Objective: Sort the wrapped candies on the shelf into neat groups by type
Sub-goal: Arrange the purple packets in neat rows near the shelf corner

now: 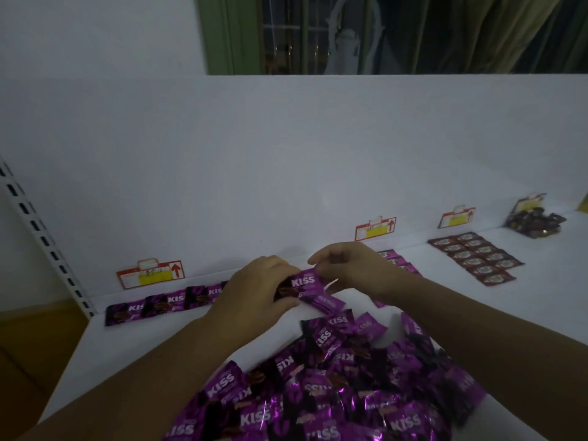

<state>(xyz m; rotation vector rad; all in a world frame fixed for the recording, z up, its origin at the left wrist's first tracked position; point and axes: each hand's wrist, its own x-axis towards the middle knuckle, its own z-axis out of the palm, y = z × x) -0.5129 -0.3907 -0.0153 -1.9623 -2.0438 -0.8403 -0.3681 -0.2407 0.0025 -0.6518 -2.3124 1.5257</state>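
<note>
A purple KISS candy [304, 282] is held over the white shelf [133, 354] between both hands. My left hand [254, 289] pinches its left end and my right hand [353, 265] pinches its top right corner. A second purple wrapper [326, 303] lies just under the held one. A row of purple KISS candies [159, 303] runs along the back wall to the left, and part of another purple row [399, 261] shows behind my right hand. A big loose pile of purple KISS candies [334, 386] fills the front of the shelf between my forearms.
Dark red candies [475, 256] lie in a neat two-column group at the right. A heap of dark brown candies [534, 221] sits at the far right. Red and yellow price tags [151, 272] [375, 228] [456, 217] stand against the white back wall. A slotted upright [41, 237] marks the left end.
</note>
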